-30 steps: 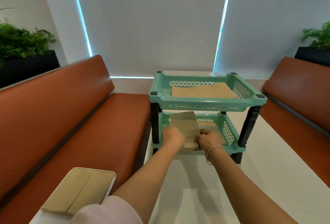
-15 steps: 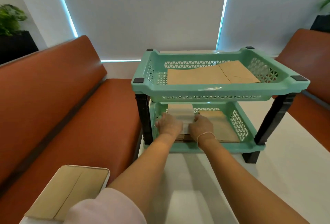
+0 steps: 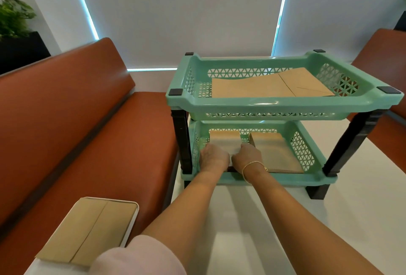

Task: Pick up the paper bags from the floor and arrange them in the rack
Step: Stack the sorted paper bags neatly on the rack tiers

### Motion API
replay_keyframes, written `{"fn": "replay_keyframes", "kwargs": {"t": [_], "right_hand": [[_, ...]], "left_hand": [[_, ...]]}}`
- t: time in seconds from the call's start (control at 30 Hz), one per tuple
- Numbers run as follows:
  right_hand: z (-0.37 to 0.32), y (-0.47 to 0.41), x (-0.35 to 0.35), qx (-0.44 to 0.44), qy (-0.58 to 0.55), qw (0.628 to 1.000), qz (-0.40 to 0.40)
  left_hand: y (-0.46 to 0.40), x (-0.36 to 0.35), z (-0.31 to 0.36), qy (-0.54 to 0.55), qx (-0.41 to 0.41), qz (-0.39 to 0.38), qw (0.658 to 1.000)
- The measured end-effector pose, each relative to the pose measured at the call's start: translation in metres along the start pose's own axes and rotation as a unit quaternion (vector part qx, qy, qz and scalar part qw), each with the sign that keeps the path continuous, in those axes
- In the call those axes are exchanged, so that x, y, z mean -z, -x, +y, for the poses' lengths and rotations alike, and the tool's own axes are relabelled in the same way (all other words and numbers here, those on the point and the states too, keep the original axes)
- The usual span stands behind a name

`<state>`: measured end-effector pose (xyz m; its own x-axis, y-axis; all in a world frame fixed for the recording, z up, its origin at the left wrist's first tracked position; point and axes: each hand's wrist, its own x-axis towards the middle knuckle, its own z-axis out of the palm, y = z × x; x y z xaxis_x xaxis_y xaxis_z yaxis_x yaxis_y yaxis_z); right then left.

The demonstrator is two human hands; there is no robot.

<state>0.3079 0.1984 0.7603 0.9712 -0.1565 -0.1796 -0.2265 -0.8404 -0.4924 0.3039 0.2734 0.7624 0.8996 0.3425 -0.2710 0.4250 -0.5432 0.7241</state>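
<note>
A mint-green two-tier plastic rack (image 3: 283, 108) with black legs stood on the white floor (image 3: 351, 220), between two benches with reddish-brown cushions. Both hands reached into the lower tier (image 3: 307, 178) from the front. The left hand (image 3: 213, 158) and the right hand (image 3: 246, 157) were close together, knuckles up, with the fingers curled down onto the near end of a brown paper bag (image 3: 225, 139). They seemed to grip this bag at its front edge, but the fingertips were hidden under the hands. The bag lay flat in the left part of the lower tier. Just beside it, on the right, a stack of paper bags (image 3: 274, 154) lay in the same tier, and its near edge reached almost to the front rim. A thin bracelet (image 3: 252, 166) was on the right wrist.

In the upper tier (image 3: 285, 103) lay a larger flat paper bag (image 3: 270, 85), which covered most of the bottom.

On the left bench (image 3: 87, 143), near the camera, another paper bag (image 3: 87, 228) rested on a white tray (image 3: 133, 224). A pale pink sleeve (image 3: 136, 255) was at the lower edge of the view. A green plant (image 3: 13, 18) stood behind the left bench.
</note>
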Motion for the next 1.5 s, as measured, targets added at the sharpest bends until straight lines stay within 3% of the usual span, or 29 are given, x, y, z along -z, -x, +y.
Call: {"fn": "replay_keyframes", "kwargs": {"t": [0.33,0.5,0.73,0.9,1.17,1.5], "right_hand": [[-0.004,0.002,0.004,0.012,0.029,0.999,0.004],[-0.001,0.015,0.021,0.023,0.003,0.999,0.049],[0.005,0.065,0.052,0.049,0.015,0.998,0.03],[0.008,0.13,0.051,0.108,0.008,0.994,-0.016],[-0.014,0.219,0.014,0.177,0.035,0.979,-0.092],[-0.073,0.254,-0.053,0.25,0.09,0.95,-0.161]], "left_hand": [[-0.001,-0.002,0.002,-0.032,-0.002,0.005,0.999],[0.016,0.006,0.008,-0.077,-0.068,0.047,0.994],[0.065,0.033,0.01,-0.146,-0.119,0.003,0.982],[0.122,0.06,-0.028,-0.073,-0.194,-0.018,0.978],[0.179,0.119,-0.138,0.029,-0.129,0.055,0.99],[0.17,0.191,-0.258,0.042,0.066,0.16,0.984]]}}
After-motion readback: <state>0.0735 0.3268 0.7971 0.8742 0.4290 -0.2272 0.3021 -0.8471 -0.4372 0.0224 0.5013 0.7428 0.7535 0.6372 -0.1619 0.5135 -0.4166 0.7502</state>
